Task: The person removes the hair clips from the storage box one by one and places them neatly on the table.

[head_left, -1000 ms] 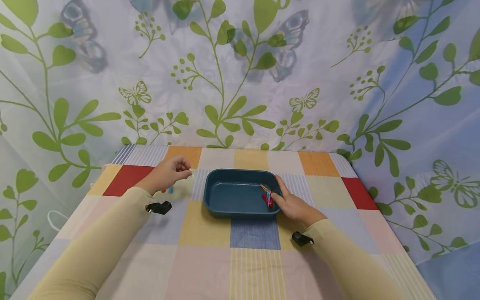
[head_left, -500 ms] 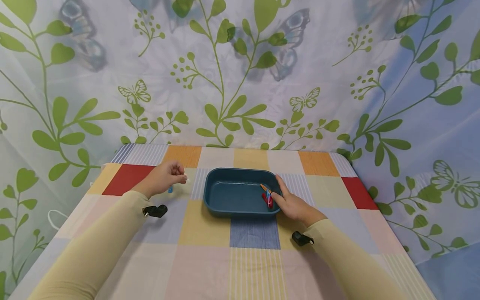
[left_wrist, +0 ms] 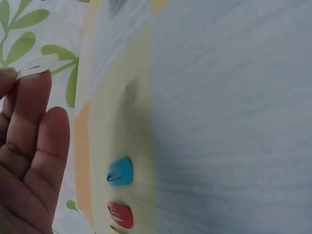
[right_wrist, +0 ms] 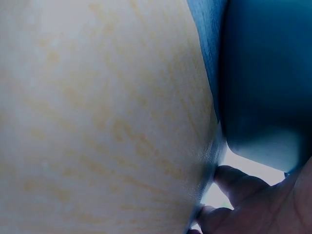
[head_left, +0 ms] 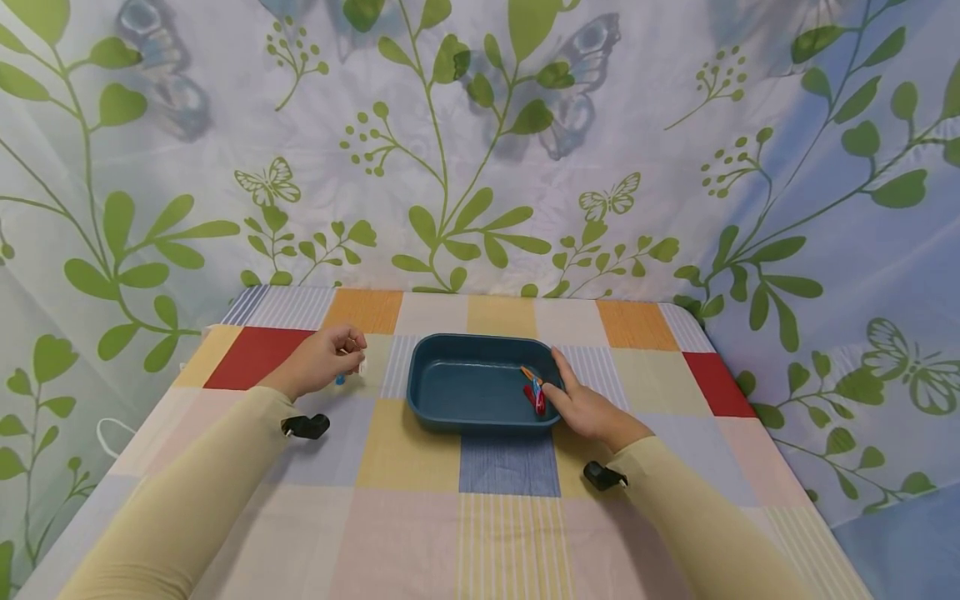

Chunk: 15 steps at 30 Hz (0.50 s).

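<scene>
My left hand (head_left: 324, 360) pinches a white snap hair clip (left_wrist: 40, 67) between thumb and fingertips, above the left part of the table. Below it on the cloth lie a blue hair clip (left_wrist: 120, 172) and a red hair clip (left_wrist: 120, 215); a yellow sliver (left_wrist: 114, 229) shows at the frame's lower edge. A dark blue rectangular tray (head_left: 465, 392) stands mid-table. My right hand (head_left: 588, 408) holds its right end, thumb at the rim and fingers along the outside. Inside the tray, near that thumb, several clips bunch together, with red (head_left: 538, 402) and orange (head_left: 529, 376) ones visible.
A patchwork cloth (head_left: 405, 533) covers the table, which ends at a leaf-printed curtain (head_left: 480, 150) behind. A white cord (head_left: 108, 437) hangs past the left table edge. Black wrist cameras (head_left: 306, 426) sit under both sleeves.
My left hand has drawn back left and slightly down with the white hair clip, now partly covering the blue clip in the head view. My right hand and the tray stay nearly still.
</scene>
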Each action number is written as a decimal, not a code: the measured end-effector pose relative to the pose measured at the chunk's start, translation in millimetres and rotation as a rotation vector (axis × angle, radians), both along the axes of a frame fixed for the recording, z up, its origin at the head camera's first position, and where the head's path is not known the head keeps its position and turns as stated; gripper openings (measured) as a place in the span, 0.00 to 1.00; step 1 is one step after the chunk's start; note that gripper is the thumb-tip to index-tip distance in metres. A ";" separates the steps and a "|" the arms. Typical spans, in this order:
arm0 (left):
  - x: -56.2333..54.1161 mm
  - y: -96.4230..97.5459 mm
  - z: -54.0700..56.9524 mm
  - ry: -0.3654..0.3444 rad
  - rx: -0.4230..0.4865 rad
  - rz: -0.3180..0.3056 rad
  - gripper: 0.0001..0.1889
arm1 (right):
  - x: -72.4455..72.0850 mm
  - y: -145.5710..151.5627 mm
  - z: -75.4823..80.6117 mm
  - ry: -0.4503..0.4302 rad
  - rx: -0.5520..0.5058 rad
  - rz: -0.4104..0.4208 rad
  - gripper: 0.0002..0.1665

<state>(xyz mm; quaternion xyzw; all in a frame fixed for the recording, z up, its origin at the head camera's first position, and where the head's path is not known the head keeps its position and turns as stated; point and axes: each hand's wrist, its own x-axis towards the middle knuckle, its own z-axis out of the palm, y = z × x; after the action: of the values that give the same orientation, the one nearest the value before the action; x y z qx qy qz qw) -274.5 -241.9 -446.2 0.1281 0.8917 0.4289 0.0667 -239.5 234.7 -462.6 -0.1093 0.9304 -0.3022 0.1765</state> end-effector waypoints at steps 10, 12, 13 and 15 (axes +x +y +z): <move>-3.1 -2.8 -10.7 0.006 -0.061 0.025 0.13 | -1.9 -0.1 -1.5 0.004 0.006 0.000 0.45; -3.8 -3.4 -12.0 -0.013 -0.052 0.026 0.14 | -1.8 0.1 -1.5 0.010 0.010 0.003 0.45; -4.0 -3.6 -12.4 -0.022 -0.050 0.017 0.14 | -1.6 0.3 -1.5 0.016 0.015 0.006 0.45; -4.8 -4.1 -13.1 -0.042 -0.063 0.009 0.15 | -1.1 0.7 -1.1 0.028 0.021 0.011 0.44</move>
<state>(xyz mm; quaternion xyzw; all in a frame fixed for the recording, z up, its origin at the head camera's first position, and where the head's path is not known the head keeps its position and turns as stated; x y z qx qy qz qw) -279.4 -246.0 -459.3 0.1128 0.9038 0.4033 0.0877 -240.6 235.4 -463.7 -0.1169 0.9352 -0.2901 0.1661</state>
